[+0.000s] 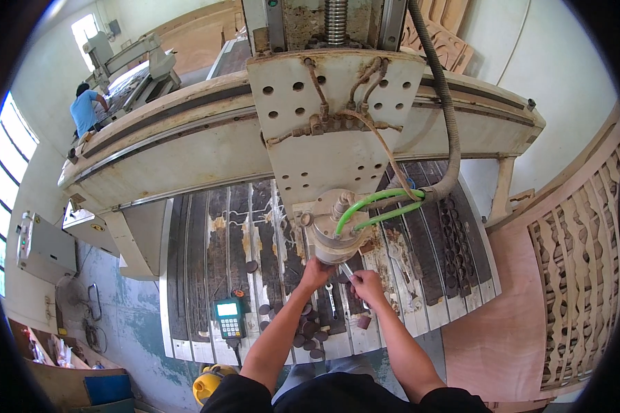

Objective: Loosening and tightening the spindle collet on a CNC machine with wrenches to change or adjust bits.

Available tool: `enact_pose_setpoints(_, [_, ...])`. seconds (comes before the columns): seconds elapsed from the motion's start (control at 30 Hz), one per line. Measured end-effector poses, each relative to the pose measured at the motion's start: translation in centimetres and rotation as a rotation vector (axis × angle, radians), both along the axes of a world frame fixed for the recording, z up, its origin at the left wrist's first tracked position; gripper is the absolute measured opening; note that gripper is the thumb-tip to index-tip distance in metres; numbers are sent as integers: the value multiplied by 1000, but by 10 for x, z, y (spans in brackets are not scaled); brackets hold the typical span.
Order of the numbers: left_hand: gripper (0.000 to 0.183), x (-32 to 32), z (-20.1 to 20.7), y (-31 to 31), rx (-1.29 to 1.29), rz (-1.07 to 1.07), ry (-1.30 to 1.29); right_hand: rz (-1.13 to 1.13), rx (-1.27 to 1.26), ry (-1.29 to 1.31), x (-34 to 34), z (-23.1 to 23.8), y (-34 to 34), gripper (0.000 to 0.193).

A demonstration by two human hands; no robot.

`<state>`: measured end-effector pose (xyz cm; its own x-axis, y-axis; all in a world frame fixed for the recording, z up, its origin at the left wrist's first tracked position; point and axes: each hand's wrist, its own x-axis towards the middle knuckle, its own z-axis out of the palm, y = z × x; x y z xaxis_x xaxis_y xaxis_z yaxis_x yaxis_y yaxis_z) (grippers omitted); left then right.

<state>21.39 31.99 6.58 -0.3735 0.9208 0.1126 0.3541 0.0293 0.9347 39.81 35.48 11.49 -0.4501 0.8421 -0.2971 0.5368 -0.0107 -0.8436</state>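
Note:
The round metal spindle (338,237) of a large router machine hangs in front of me, with two green hoses (379,208) looping from its top. My left hand (316,274) reaches up against the spindle's underside; its fingers are closed there, and whatever they grip is hidden. In my right hand (368,286) is a wrench (347,270), its upper end reaching under the spindle. A second wrench (331,301) lies on the slatted machine bed (217,206) between my forearms. Dark round discs (308,329) cluster beside my left forearm.
A handheld control pad (229,316) lies left on the bed. The machine's gantry beam (186,144) spans the far side. Wooden panels with wavy cutouts (579,255) stand to the right. A yellow rounded object (210,382) sits below the bed. Another person (86,110) bends over a distant machine.

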Motion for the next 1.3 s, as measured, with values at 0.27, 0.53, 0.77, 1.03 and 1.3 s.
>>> enact_pose_setpoints(0.27, [25,11,-5,22,164,156,-5,-52,-16,-10,3,6,11,16])
enact_pose_setpoints(0.53, [36,-7,-31,19,147,162,60,44,21,-15,-6,3,12,21])
enact_pose_setpoints(0.77, [41,-5,-40,-4,150,133,-201,82,-5,66,-30,3,10,24])
enact_pose_setpoints(1.03, [29,56,58,-78,-521,-20,-1086,132,129,15,-15,-26,9,32])
enact_pose_setpoints(1.3, [31,-11,74,-80,-616,27,-830,-233,326,-788,115,-44,19,29])
